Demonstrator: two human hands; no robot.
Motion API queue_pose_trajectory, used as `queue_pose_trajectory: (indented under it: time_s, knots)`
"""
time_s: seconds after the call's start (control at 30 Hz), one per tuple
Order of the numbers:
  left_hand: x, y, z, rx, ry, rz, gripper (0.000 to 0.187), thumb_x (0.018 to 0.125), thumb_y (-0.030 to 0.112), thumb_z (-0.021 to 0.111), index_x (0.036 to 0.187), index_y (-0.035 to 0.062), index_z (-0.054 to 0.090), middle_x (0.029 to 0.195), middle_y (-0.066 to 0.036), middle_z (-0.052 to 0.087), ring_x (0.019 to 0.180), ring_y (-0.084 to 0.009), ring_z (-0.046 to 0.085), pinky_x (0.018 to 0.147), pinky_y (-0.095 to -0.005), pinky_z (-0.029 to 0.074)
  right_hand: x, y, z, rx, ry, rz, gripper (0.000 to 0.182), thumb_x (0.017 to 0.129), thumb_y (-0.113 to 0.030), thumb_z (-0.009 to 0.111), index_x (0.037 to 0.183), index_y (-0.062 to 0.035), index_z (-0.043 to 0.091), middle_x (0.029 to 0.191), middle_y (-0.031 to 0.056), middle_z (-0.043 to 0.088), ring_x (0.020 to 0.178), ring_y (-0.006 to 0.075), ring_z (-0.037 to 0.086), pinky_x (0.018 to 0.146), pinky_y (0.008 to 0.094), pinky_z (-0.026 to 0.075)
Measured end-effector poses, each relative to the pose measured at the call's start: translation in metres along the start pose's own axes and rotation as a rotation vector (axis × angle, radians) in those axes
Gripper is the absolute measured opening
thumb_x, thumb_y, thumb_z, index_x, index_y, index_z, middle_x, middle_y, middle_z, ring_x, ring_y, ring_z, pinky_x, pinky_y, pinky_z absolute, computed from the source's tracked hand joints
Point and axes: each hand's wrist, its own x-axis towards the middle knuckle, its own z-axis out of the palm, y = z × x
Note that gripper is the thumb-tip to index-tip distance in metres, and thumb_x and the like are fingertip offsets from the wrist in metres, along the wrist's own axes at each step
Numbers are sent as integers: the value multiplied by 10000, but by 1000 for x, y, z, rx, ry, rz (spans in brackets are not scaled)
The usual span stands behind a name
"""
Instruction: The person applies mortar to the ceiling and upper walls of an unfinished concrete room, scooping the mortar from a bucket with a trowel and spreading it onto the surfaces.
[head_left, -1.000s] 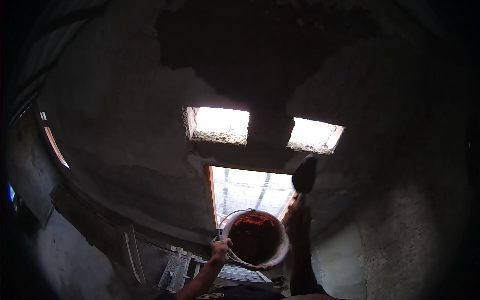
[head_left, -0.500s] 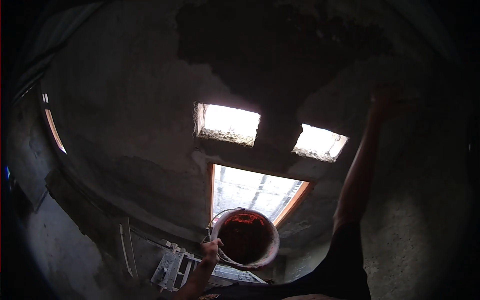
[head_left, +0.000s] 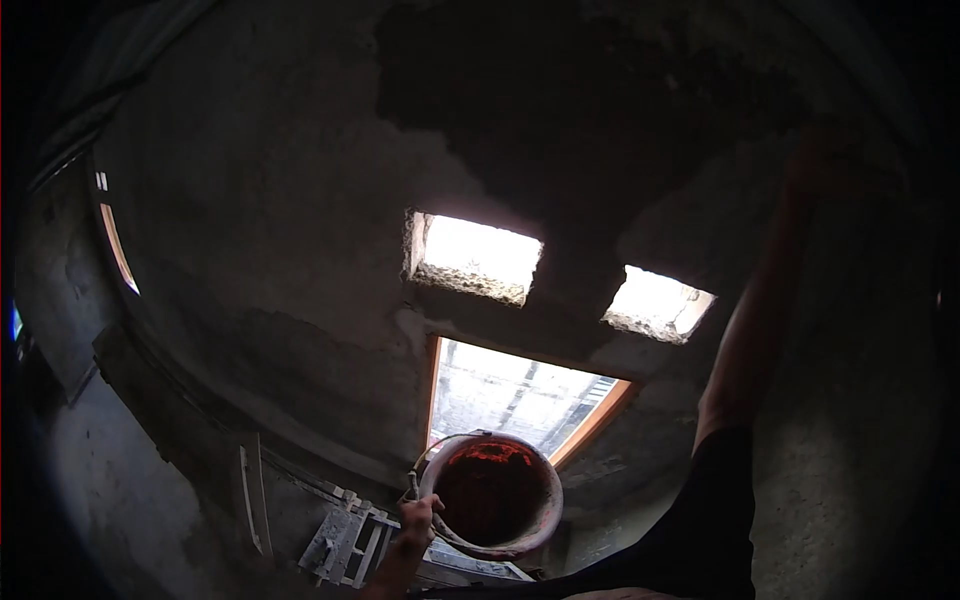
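My left hand (head_left: 420,514) grips one round, red-lined bucket (head_left: 492,495) below two rough rectangular wall openings (head_left: 478,260) and one wood-framed window (head_left: 520,390); my raised right hand (head_left: 822,165)'s grip I cannot tell.

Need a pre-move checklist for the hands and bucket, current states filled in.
1. Left hand gripping bucket: ok, fingers closed at its rim side.
2. Bucket mouth unobstructed: ok, open towards the camera.
3. Right hand away from bucket: ok, raised well above it.
4. Right hand's grip: cannot tell, too dark.
5. Amount in bucket: cannot tell, interior in shadow.
6. Light at right hand: not ok, deep shadow.
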Motion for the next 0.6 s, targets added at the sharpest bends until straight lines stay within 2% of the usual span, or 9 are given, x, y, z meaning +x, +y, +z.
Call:
queue_pose_trajectory:
  time_s: [0.07, 0.17, 0.23, 0.27, 0.37, 0.43, 0.47, 0.53, 0.6]
  knots:
    - [22, -34, -23, 134, 13, 112, 163, 539, 112, 630, 469, 31, 508, 473, -20, 453, 458, -132, 451, 453, -287, 358, -51, -22, 20, -20, -13, -11, 621, 849, -329, 534, 1295, 31, 297, 1198, 293, 395, 1083, 407, 401, 928, 491, 299]
    - [-11, 1, -35, 328, 37, 202, 165, 567, 127, 615, 474, 37, 513, 449, -32, 429, 468, -151, 483, 462, -300, 382, -166, -76, 68, -51, -75, -12, 622, 853, -351, 525, 1286, 44, 316, 1235, 316, 367, 1152, 440, 367, 995, 513, 258]
    - [-17, 9, -40, 278, 123, 58, 212, 725, 217, 502, 558, 161, 620, 434, -13, 361, 385, -122, 429, 378, -286, 346, -338, -44, 203, 285, -699, 344, 680, 825, -371, 539, 1327, 5, 276, 1328, 233, 326, 1250, 362, 284, 1046, 445, 225]
    - [-14, 3, -47, 205, 124, 167, 188, 678, 200, 548, 507, 130, 584, 429, -5, 350, 380, -116, 412, 366, -288, 327, -339, -100, 172, 517, -682, 385, 674, 829, -384, 526, 1331, -8, 278, 1353, 209, 310, 1281, 331, 254, 1070, 406, 193]
    - [-20, 16, -56, 39, 211, 77, 154, 530, 104, 622, 459, 27, 509, 459, 10, 399, 396, -118, 405, 382, -280, 326, -359, -151, 122, 540, -527, 430, 608, 852, -314, 528, 1318, 1, 298, 1326, 217, 349, 1257, 340, 301, 1053, 399, 242]
    - [-18, 13, -61, -29, 295, 167, 187, 530, 128, 633, 450, 10, 512, 471, 0, 462, 449, -122, 460, 450, -282, 375, -370, -161, 87, 294, -657, 326, 600, 842, -275, 552, 1311, 4, 302, 1298, 220, 376, 1227, 338, 340, 1044, 403, 261]
    - [-7, 6, -58, -173, 331, 337, 191, 525, 124, 631, 455, -3, 509, 469, -6, 465, 436, -127, 456, 446, -290, 373, -370, -177, 59, 371, -733, 428, 618, 834, -268, 567, 1311, 13, 292, 1287, 227, 379, 1215, 336, 351, 1038, 400, 271]
    - [0, -4, -77, 56, 249, 253, 194, 525, 112, 627, 457, -16, 500, 474, -14, 477, 442, -130, 459, 459, -294, 384, -396, -173, -23, 478, -1064, 547, 603, 820, -271, 580, 1260, 54, 326, 1241, 239, 413, 1192, 359, 357, 1013, 411, 291]
    - [-12, 24, -65, 48, 293, 122, 196, 523, 107, 629, 454, -19, 496, 476, -12, 479, 442, -130, 454, 458, -299, 381, -350, -184, -116, 268, -1348, 196, 498, 806, -251, 588, 1154, 58, 410, 1126, 250, 469, 1124, 397, 380, 948, 437, 328]
